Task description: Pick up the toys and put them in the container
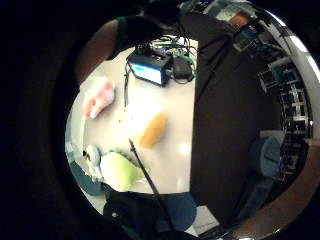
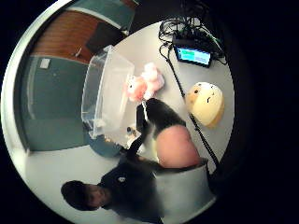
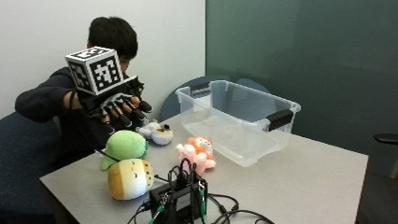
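Fingers of your gloved right hand (image 3: 115, 106) are spread and hold nothing, raised above the table (image 3: 311, 177). Below it lie four toys: a green plush (image 3: 126, 144), a yellow plush (image 3: 131, 178), a pink plush (image 3: 196, 153) and a small grey one (image 3: 158, 133). Beside them, the clear container (image 3: 239, 119) looks empty, so nothing seems packed yet
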Demonstrator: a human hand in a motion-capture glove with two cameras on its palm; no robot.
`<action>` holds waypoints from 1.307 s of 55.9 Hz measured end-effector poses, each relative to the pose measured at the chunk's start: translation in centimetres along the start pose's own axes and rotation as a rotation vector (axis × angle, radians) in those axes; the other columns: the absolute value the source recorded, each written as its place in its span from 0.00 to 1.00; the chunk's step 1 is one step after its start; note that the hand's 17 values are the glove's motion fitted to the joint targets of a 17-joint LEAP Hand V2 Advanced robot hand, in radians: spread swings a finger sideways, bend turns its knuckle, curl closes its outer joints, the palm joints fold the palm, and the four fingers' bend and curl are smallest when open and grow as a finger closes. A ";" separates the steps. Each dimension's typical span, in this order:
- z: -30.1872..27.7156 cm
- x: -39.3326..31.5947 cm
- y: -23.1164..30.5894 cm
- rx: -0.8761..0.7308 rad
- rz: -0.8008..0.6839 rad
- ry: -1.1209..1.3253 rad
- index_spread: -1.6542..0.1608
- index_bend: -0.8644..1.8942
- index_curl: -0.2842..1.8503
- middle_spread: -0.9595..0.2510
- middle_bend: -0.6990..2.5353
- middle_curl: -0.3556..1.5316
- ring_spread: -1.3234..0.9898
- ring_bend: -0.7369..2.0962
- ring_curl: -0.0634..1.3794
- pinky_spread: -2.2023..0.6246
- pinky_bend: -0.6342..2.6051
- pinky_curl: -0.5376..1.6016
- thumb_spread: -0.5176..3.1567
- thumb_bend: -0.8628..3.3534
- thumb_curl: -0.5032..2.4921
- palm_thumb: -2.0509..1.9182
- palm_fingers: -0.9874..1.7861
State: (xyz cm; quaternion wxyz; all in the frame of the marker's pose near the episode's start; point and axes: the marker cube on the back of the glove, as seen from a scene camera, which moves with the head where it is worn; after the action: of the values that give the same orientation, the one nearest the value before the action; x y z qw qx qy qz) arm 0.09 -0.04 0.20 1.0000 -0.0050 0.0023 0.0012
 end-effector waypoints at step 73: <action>-0.6 -32.0 -6.7 0.052 -0.534 -0.202 0.76 0.38 0.23 0.72 0.32 0.37 0.52 0.42 0.24 0.75 0.52 0.45 0.42 0.19 0.33 0.58 0.24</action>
State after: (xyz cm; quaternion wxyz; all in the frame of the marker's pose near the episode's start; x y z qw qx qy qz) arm -31.90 -6.82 -0.21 0.9598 0.0204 -0.0987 -0.2618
